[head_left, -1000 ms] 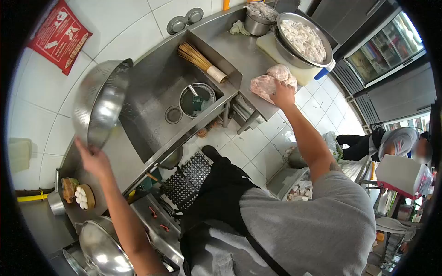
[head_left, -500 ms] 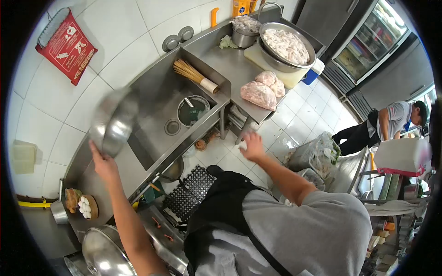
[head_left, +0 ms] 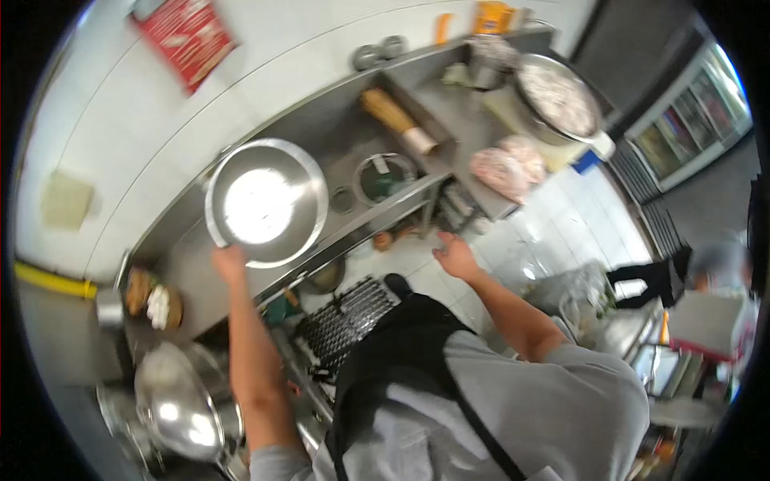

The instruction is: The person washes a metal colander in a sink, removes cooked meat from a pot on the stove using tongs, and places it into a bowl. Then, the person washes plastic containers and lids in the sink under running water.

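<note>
My left hand (head_left: pixel 230 261) grips the near rim of a large stainless steel mixing bowl (head_left: pixel 306 202). The bowl is tipped so its shiny, bare inside faces me, over the left part of the sink counter. In front of my body, above the floor, my right hand (head_left: pixel 455 255) is empty, with thumb and fingers apart. The sink (head_left: pixel 337 120) lies beyond the bowl, holding a bundle of thin sticks (head_left: pixel 393 116) wrapped at one end and a round pot (head_left: pixel 385 178) of dark liquid.
Bags of pale raw meat (head_left: pixel 504 170) lie on the right counter, near a big bowl of pale pieces (head_left: pixel 557 98). White eggs (head_left: pixel 160 307) sit in a container at left, by a large metal lid (head_left: pixel 172 393). A co-worker (head_left: pixel 718 260) bends at right behind a lined bin (head_left: pixel 573 293).
The bowl, blurred by the wall before, has swung right in my left hand and now shows its inside. My right hand is slightly lower and farther right. The view has turned.
</note>
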{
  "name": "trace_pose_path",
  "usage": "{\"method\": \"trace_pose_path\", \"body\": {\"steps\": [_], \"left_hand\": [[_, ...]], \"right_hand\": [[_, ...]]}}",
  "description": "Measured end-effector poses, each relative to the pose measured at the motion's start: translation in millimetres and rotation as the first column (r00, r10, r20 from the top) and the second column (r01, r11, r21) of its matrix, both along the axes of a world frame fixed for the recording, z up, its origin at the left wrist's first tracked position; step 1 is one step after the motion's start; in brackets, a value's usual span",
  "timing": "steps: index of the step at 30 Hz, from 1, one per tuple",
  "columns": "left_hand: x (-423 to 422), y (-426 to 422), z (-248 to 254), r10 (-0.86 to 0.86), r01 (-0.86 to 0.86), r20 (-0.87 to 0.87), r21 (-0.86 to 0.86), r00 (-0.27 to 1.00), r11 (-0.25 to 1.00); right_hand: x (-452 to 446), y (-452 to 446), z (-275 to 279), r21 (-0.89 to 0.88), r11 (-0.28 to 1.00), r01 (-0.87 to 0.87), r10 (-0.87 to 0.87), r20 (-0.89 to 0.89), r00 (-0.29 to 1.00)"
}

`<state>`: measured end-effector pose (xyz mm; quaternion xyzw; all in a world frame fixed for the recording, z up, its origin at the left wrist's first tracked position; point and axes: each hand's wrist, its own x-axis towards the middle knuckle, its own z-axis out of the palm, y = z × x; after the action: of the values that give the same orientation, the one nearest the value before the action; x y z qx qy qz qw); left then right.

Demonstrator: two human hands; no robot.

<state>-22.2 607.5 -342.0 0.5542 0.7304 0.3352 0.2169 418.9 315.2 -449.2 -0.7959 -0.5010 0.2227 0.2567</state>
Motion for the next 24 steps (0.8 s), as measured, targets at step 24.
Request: {"method": "trace_pose_path", "body": {"steps": [24], "left_hand": [[-63, -423, -116, 0.535, -0.129, 0.532, -0.621, 0.656, 0.774]], "right_hand": [[-209, 261, 21, -0.247, 0.878, -0.411, 0.073, -0.778, 0.623]]}}
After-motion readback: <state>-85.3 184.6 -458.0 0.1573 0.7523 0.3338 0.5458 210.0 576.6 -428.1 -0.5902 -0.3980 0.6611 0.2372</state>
